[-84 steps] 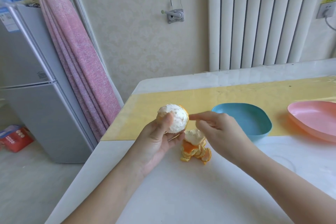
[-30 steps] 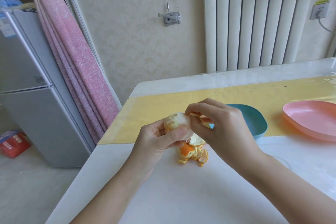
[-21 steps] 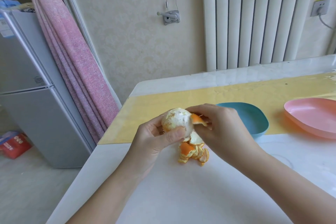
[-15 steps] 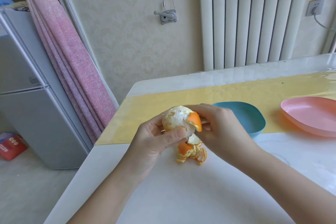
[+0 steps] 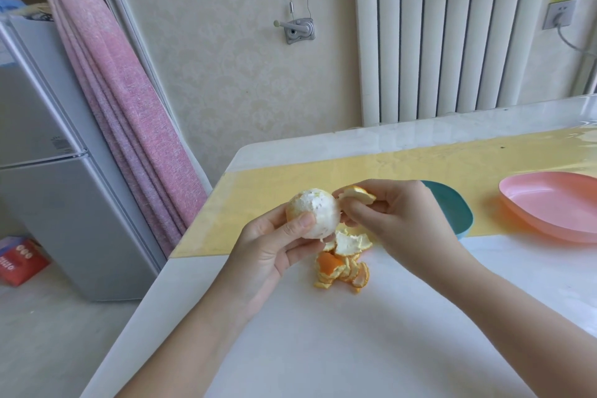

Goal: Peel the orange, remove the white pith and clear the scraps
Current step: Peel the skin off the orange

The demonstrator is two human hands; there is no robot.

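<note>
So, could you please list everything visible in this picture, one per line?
orange: one, mostly white pith, in left hand
peel piece: one, orange-white, in right hand
peel pile: one, orange, on table below hands
bowl: one, teal, on mat behind right hand
plate: one, pink, far right, at mat edge
mat: one, yellow, across table
table: one, white
fridge: one, grey, left
curtain: one, pink, beside fridge
radiator: one, white, back wall
left hand: one, gripping orange
right hand: one, pinching peel piece
</note>
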